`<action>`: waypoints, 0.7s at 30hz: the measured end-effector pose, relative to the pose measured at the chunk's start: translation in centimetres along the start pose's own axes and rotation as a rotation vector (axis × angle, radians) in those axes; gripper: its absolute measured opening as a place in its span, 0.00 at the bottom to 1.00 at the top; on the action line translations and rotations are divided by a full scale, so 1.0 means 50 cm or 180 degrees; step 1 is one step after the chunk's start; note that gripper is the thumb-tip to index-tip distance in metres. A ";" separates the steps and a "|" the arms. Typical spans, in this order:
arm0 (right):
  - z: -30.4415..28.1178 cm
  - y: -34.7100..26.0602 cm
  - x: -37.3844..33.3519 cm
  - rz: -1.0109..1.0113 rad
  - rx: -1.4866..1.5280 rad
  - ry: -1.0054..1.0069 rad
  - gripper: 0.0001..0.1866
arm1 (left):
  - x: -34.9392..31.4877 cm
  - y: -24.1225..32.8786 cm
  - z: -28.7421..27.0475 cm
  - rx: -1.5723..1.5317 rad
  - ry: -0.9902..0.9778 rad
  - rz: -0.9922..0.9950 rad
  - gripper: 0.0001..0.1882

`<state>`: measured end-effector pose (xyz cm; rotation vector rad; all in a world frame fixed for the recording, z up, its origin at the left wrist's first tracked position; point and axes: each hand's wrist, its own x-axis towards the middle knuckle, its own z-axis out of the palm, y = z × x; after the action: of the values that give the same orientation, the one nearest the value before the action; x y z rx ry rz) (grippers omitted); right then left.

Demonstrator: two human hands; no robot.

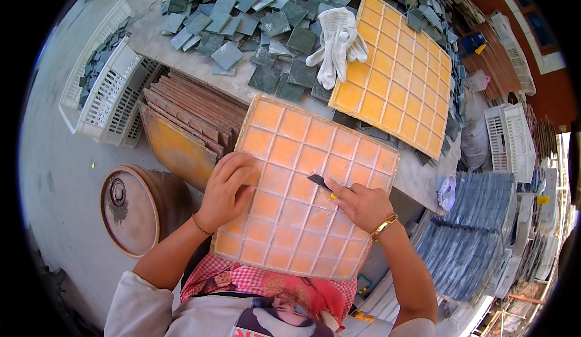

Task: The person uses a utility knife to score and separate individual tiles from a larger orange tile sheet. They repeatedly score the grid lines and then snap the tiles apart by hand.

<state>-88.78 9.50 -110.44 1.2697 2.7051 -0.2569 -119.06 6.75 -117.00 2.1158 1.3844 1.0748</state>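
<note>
An orange square grid tray [290, 183], with pale raised ribs, leans against the table edge and over my lap. My left hand [230, 186] grips its left edge with bent fingers. My right hand [360, 205] is closed on a utility knife [319, 181] with a dark blade and a bit of yellow on its handle. The blade tip meets the tray near its middle, where pale dusty scrapings lie around the ribs. Beyond it, a yellow grid tray [393, 74] lies on the tiles, with a white glove [339, 43] overlapping its left edge.
Many grey-green stone tiles [290, 13] are heaped across the table [236, 83]. Stacked trays [193, 116] stand at the left beside a brown drum [130, 207]. A white crate [115, 92] holds tile pieces. Blue-grey stacks [466, 246] and white crates [510, 137] stand at right.
</note>
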 end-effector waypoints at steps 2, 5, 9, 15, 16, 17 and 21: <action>0.012 -0.017 -0.016 -0.0095 0.0202 -0.0081 0.27 | -0.003 -0.002 -0.002 0.0014 -0.0006 -0.0009 0.18; 0.021 -0.067 -0.046 0.0042 0.0242 -0.0349 0.27 | -0.016 -0.003 -0.007 0.0000 -0.0020 -0.0017 0.18; 0.038 -0.056 -0.063 0.0328 0.0229 0.0075 0.28 | -0.023 0.001 0.011 0.0010 -0.0010 0.0021 0.19; 0.041 -0.095 -0.119 0.0663 0.0636 -0.0266 0.27 | -0.027 0.015 0.022 0.0106 -0.0008 -0.0019 0.18; 0.051 -0.105 -0.142 0.0966 0.0844 -0.0079 0.27 | -0.030 0.016 0.025 0.0146 0.0001 -0.0047 0.19; 0.066 -0.117 -0.169 0.1266 0.1050 0.0109 0.26 | -0.027 0.016 0.028 0.0105 0.0004 -0.0026 0.19; 0.116 -0.175 -0.218 0.1776 0.1525 0.0475 0.27 | -0.028 0.005 0.040 0.0072 0.0025 0.0016 0.18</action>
<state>-88.31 -5.40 -113.10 2.1815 2.3342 -0.7916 -117.68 5.57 -118.64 2.1342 1.4019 1.0755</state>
